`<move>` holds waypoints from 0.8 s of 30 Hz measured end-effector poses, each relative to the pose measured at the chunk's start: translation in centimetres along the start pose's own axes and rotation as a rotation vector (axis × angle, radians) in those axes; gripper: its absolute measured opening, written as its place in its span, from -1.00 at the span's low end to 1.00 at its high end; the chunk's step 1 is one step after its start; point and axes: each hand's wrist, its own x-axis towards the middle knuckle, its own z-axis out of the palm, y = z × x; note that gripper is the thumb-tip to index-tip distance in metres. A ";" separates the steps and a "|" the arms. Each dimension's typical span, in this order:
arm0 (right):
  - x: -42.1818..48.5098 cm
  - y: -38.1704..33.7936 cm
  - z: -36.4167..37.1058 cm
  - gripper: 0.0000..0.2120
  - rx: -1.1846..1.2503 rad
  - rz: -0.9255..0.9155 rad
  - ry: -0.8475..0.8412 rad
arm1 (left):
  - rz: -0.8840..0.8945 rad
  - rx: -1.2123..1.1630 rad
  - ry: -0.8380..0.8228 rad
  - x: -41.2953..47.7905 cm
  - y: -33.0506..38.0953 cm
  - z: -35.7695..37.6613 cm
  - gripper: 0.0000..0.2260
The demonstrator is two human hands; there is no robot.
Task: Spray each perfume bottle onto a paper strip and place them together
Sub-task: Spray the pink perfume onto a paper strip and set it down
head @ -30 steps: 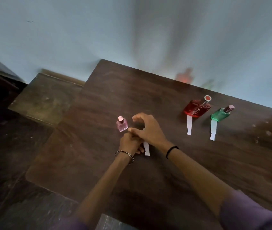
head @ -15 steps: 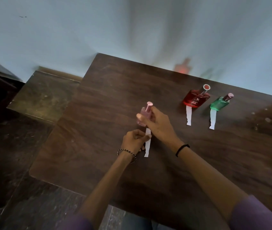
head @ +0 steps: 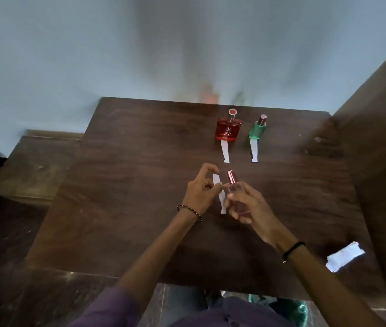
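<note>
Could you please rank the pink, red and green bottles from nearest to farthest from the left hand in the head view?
1. Pink bottle, held in the right hand.
2. Red bottle, at the far edge.
3. Green bottle, right of the red.

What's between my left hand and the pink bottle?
A white paper strip, pinched by the left hand, beside the pink bottle in the right hand; head view.

Worked in plain room, probably home. Scuffed dark wood table (head: 140, 190) stood against bare pale-blue wall (head: 64, 55); lower table (head: 34, 166) sat at my left; dark floor (head: 1, 267) below.
</note>
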 end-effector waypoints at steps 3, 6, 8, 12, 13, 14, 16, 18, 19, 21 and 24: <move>-1.3 -0.4 -0.6 -0.72 0.056 -0.030 0.007 | 0.090 0.044 -0.052 -0.3 1.3 0.9 -0.91; -2.3 -0.7 -0.9 -0.64 0.054 -0.063 0.039 | 0.122 0.060 -0.052 -0.6 2.3 1.7 -0.87; -2.9 -0.7 -1.2 -0.59 0.059 -0.074 0.055 | 0.141 0.091 -0.060 -1.0 3.1 2.2 -0.85; -4.1 -1.0 -1.6 -0.77 0.068 -0.090 0.044 | 0.130 0.044 -0.080 -1.4 4.4 2.8 -0.81; -4.2 -1.1 -1.8 -0.79 0.072 -0.092 0.052 | 0.123 0.011 -0.083 -1.5 4.6 2.9 -0.80; -4.4 -1.2 -1.9 -0.79 0.072 -0.092 0.060 | 0.114 -0.025 -0.086 -1.6 4.7 3.0 -0.80; -4.6 -1.4 -2.1 -0.77 0.062 -0.086 0.076 | 0.063 -0.111 -0.090 -1.7 5.0 3.2 -0.79; -4.8 -1.5 -2.4 -0.80 0.043 -0.078 0.097 | -0.015 -0.198 -0.111 -1.6 5.4 3.4 -0.77; -4.9 -1.5 -2.5 -0.81 0.025 -0.075 0.107 | -0.043 -0.224 -0.124 -1.5 5.6 3.6 -0.76; -5.0 -1.5 -2.8 -0.77 -0.003 -0.072 0.124 | -0.076 -0.241 -0.132 -1.4 5.9 3.9 -0.77; -5.0 -1.4 -3.0 -0.72 -0.025 -0.075 0.143 | -0.097 -0.223 -0.142 -1.2 6.1 4.2 -0.78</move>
